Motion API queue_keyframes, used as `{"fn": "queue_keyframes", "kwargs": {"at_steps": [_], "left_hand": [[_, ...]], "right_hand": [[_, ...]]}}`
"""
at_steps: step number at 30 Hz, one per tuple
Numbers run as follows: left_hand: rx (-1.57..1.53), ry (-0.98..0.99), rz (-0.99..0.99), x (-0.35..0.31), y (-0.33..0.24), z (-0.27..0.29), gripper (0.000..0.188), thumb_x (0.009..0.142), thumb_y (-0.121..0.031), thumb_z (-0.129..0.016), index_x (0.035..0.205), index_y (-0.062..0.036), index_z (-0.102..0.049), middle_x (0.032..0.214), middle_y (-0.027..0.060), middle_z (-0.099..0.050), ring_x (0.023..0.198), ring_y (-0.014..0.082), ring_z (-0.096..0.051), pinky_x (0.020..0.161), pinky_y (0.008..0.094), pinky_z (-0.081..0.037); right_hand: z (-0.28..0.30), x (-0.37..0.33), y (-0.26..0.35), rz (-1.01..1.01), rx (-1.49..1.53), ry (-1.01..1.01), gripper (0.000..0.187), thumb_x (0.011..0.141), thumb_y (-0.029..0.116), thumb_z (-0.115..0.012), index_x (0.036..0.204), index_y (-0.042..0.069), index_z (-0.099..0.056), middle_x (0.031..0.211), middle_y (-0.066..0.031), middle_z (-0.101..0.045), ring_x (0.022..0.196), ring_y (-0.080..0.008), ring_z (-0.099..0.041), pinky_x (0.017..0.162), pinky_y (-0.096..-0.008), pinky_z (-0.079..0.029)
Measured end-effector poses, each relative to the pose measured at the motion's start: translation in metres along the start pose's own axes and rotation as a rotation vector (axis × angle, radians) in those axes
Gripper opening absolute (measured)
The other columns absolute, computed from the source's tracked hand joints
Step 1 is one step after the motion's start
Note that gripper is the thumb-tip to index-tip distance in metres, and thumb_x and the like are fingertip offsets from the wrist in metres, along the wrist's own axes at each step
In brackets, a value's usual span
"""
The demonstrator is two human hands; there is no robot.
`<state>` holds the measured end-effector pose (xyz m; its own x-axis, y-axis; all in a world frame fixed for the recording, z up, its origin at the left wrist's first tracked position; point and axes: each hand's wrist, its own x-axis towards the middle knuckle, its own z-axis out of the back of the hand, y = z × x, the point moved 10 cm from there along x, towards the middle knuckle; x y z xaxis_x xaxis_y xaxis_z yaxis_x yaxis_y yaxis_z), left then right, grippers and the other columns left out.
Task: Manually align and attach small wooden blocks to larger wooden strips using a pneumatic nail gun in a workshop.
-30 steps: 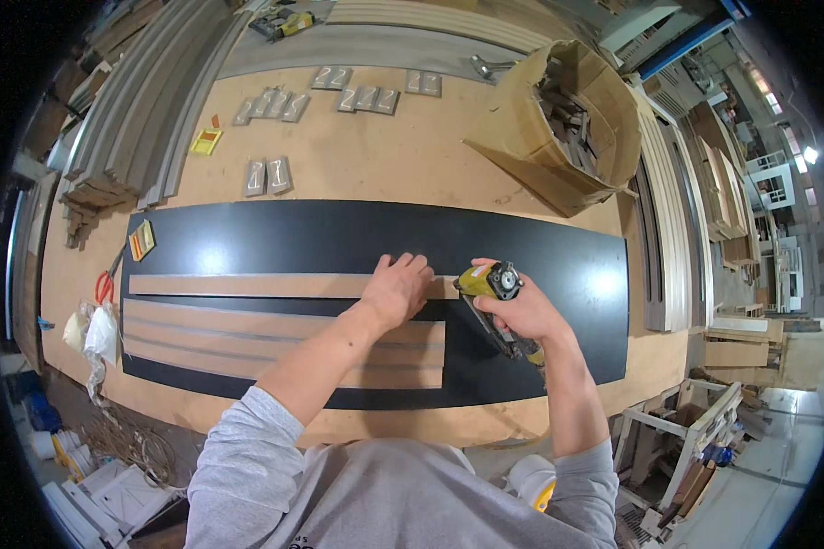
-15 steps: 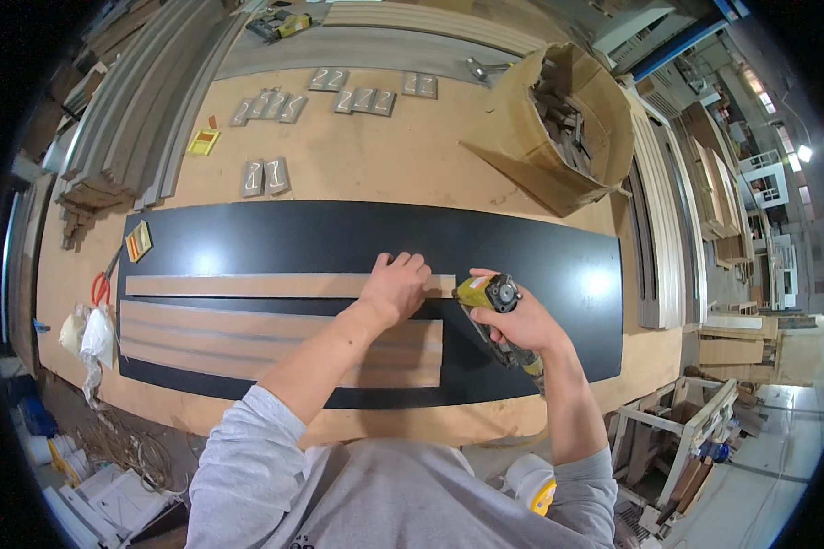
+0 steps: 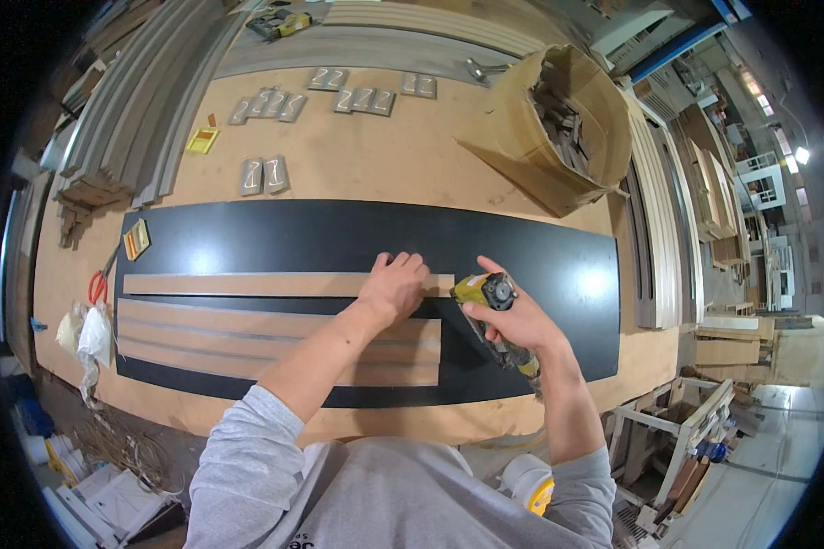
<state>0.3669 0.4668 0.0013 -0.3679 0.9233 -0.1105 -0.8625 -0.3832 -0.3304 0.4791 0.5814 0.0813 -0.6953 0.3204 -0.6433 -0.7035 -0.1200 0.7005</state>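
A long black panel (image 3: 339, 236) lies across a wooden workbench (image 3: 366, 165). Several pale wood strips lie on it. My left hand (image 3: 395, 285) presses flat on the right end of the top wood strip (image 3: 247, 284). My right hand (image 3: 513, 320) grips a yellow-and-black power tool (image 3: 490, 293) just right of that strip's end, its nose pointing toward the strip. The lower wood strips (image 3: 275, 343) lie side by side under my left forearm.
An open cardboard box (image 3: 558, 128) of dark parts stands at the back right. Small grey blocks (image 3: 264, 174) lie in groups behind the panel. Red scissors (image 3: 98, 284) and a stack of grey mouldings (image 3: 128, 119) are at the left. A second power tool (image 3: 279, 23) rests far back.
My right hand has shifted the tool slightly right and lower, tilting it toward the strip's end. My left hand stays pressed on the top strip.
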Motion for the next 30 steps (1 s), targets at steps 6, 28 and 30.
{"fn": "queue_keyframes", "kwargs": {"at_steps": [6,28,30], "left_hand": [[-0.114,-0.143,-0.066,-0.013,0.01,0.007,0.043,0.088,-0.027,-0.081,0.124,-0.0109,-0.064,0.126,0.0083,-0.058,0.125,0.0274,-0.056,0.109,0.0476,-0.045],[-0.344,-0.237,0.002,-0.021,0.036,0.011,0.045,0.078,-0.028,-0.089,0.114,-0.0152,-0.066,0.117,0.006,-0.06,0.122,0.0285,-0.054,0.106,0.0448,-0.042],[-0.348,-0.245,0.0,-0.021,0.036,0.012,0.043,0.078,-0.027,-0.089,0.112,-0.015,-0.066,0.116,0.0063,-0.059,0.122,0.0289,-0.054,0.106,0.0448,-0.042]], "right_hand": [[0.0,0.007,0.015,0.062,0.056,0.021,0.086,0.094,0.032,-0.083,0.167,0.021,-0.039,0.106,-0.0026,-0.071,0.065,-0.0097,-0.06,0.061,-0.0274,-0.054],[-0.053,0.034,0.036,0.006,-0.076,0.206,0.083,0.093,0.028,-0.081,0.164,0.016,-0.042,0.082,0.0008,-0.064,0.063,-0.0089,-0.057,0.061,-0.0269,-0.05],[-0.051,0.034,0.036,0.023,-0.061,0.164,0.082,0.092,0.028,-0.082,0.163,0.018,-0.043,0.086,0.0006,-0.066,0.064,-0.0092,-0.058,0.063,-0.0268,-0.051]]}}
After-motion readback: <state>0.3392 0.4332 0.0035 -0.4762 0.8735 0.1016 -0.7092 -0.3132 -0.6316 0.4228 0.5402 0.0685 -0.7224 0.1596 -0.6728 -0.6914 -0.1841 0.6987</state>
